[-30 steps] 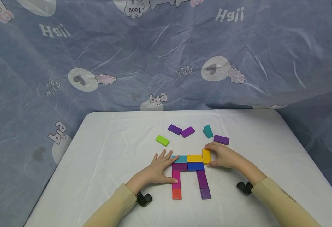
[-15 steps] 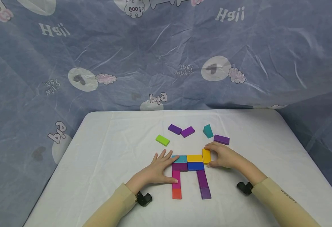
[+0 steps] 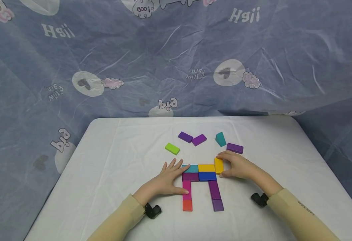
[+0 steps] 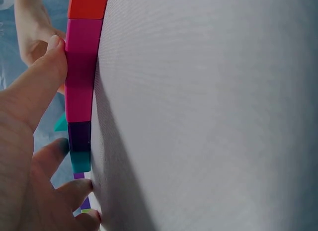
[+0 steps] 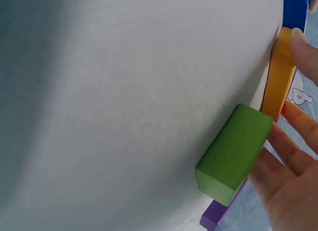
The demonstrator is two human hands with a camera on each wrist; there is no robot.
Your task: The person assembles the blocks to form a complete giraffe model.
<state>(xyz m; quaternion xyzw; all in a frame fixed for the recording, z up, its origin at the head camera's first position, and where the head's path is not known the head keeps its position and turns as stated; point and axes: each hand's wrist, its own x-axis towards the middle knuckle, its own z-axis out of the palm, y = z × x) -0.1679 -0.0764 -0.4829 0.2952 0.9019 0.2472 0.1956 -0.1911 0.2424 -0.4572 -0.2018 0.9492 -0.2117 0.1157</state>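
In the head view, my left hand [image 3: 167,180] lies spread at the left of a flat block figure. Its index finger touches the teal block [image 3: 191,169], and its thumb rests on the pink block [image 3: 186,190]. My right hand [image 3: 239,166] holds a yellow block [image 3: 219,166] by its two ends, thumb near and fingers far. That block stands lengthwise against the right end of another yellow block [image 3: 206,168] and a blue block [image 3: 207,176]. Mostly hidden beneath the right hand is a green block [image 5: 233,154], plain in the right wrist view.
Purple blocks [image 3: 214,190] and a red-orange block [image 3: 187,205] form the figure's lower parts. Beyond lie a lime block [image 3: 172,149], several loose purple blocks [image 3: 235,148] and a teal angled block [image 3: 220,139]. A patterned sheet [image 3: 170,60] hangs behind the white table [image 3: 127,140].
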